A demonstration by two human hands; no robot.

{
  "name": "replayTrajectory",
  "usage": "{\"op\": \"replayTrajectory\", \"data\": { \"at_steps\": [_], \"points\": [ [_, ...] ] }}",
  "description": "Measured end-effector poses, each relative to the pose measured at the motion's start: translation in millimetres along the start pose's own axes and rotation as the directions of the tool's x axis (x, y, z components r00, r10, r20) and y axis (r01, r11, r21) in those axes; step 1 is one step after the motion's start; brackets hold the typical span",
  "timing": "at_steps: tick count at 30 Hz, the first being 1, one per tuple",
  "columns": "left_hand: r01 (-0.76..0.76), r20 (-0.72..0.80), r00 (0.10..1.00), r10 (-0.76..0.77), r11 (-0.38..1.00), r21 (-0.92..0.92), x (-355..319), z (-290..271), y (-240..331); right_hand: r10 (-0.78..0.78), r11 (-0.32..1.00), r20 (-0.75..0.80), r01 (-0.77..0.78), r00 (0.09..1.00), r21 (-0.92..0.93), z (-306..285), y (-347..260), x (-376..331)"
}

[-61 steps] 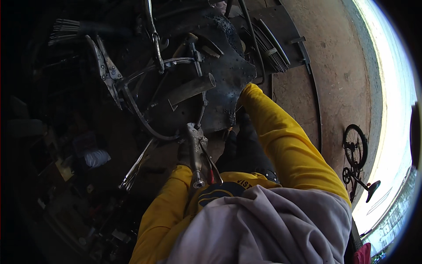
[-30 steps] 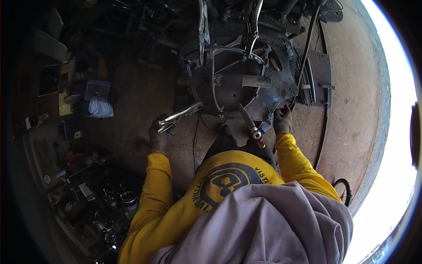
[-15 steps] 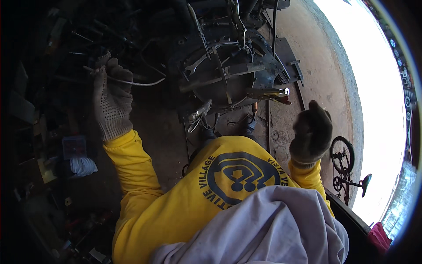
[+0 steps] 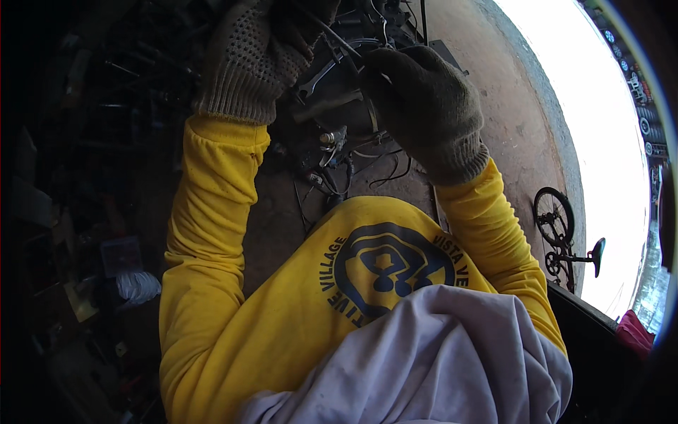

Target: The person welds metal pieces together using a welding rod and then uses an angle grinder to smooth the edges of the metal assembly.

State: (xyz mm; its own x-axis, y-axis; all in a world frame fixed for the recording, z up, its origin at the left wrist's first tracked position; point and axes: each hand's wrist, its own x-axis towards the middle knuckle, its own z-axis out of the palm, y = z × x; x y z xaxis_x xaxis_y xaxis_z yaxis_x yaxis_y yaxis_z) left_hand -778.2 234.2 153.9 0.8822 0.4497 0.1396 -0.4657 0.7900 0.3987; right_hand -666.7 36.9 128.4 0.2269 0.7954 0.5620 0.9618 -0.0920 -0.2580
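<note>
Gloves cover both hands. The left hand [image 4: 258, 53] at 11 o'clock curls shut around a thin cable [image 4: 337, 40]. The right hand [image 4: 424, 106] at 1 o'clock pinches it too.

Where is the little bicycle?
In the head view the small bicycle stands far right, on the bare ground by the bright opening, just beyond the person's right sleeve.

we see a small bicycle [image 4: 565, 237] standing far off on the right, on the bare brown ground [image 4: 508, 106]. a white rag [image 4: 138, 286] lies in the dark on the left, near a dim pile of tools and junk [image 4: 78, 311]. a red thing [image 4: 635, 332] peeks in at the right edge.
</note>
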Motion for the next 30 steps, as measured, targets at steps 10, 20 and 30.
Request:
{"op": "replayTrajectory", "data": {
  "at_steps": [10, 20, 30],
  "points": [
    [-0.289, 0.325, 0.941, 0.098, -0.269, 0.919, 2, -26, 9, -0.023, 1.000, -0.043, 0.023, 0.999, 0.012, 16, 42, -14],
    [-0.844, 0.660, 0.532, -0.530, -0.397, 0.361, 29, -32, 3, 0.111, 0.993, 0.124, -0.115, 0.986, 0.027, 32, 38, -27],
    [-0.917, 0.560, 0.346, -0.752, -0.146, 0.370, 77, -105, -29, 0.832, 0.521, -0.082, -0.722, 0.548, 0.455, 80, -6, -149]
  ]
}}
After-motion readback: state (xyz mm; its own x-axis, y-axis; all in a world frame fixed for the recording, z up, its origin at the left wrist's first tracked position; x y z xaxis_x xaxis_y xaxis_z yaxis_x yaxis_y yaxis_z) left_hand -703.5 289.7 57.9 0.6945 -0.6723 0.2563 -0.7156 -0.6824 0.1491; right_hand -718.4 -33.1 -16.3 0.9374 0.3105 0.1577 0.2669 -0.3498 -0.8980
